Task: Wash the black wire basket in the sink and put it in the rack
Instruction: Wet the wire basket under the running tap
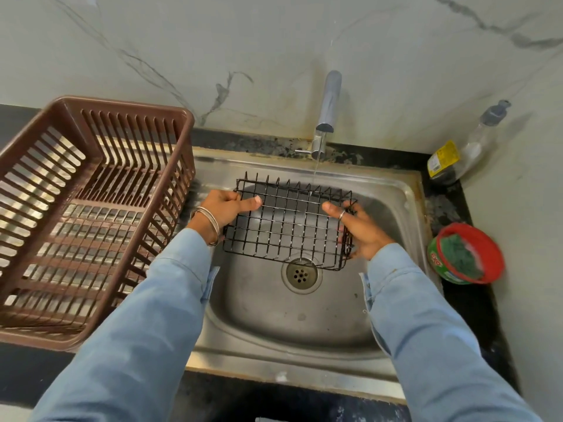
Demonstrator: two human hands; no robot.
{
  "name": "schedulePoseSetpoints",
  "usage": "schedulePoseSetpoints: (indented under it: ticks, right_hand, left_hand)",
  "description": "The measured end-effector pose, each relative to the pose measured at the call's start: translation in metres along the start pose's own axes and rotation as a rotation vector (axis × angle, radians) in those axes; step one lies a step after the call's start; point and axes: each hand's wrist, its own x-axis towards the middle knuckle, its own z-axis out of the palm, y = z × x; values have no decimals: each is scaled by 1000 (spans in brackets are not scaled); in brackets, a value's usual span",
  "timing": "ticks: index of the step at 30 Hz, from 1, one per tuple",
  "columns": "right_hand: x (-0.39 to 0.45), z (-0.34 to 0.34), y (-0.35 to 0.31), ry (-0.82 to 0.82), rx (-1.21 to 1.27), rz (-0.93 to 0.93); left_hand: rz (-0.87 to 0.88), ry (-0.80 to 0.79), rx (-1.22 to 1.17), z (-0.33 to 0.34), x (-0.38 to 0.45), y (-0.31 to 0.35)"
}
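Brown plastic dish rack (91,214): slatted walls and floor, standing on the dark counter at far left, its right wall just beside the sink's left rim. Nothing visible inside it.

Left hand (227,208): blue sleeve, metal bangles (208,222) at the wrist. Fingers curled over the left edge of the basket, thumb lying across the top wires; clamped on the basket.

Black wire basket (289,223): rectangular grid, held between the two hands above the sink bowl, tilted so that its far edge, with upright wire prongs, sits higher than its near edge. Near right corner hangs over the drain. The hands grip opposite short sides, the basket spanning the gap between them.

Stainless steel sink (304,324): single bowl, round perforated drain (300,275) in the middle.

Faucet (327,108): chrome, mounted at the sink's back rim; a thin stream of water (316,167) falls onto the basket's far edge, right of centre.

Right hand (361,226): blue sleeve, ring on the thumb. Thumb laid on top of the basket's right side, fingers wrapped around the right wall; clamped on the basket.

Clear soap bottle (466,147): yellow label, leaning in the back right corner of the counter.

Red-rimmed tub (466,254): holds a green scrub pad; on the counter just right of the sink.
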Motion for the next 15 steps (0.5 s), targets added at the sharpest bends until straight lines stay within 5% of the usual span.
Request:
schedulePoseSetpoints:
  ticks: [4,9,12,15]
  right_hand:
    - [-7,-13,18,-28,233,-29]
    - [-12,-8,28,265,829,-177]
    - [-21,-7,27,296,903,-248]
    - [-28,-9,26,349,906,-298]
  left_hand:
    - [3,-14,-122,-4,-5,-2]
    - [19,104,-638,24,-8,-7]
    - [-60,235,-820,30,-9,-14]
    - [-127,310,-722,27,-5,-21]
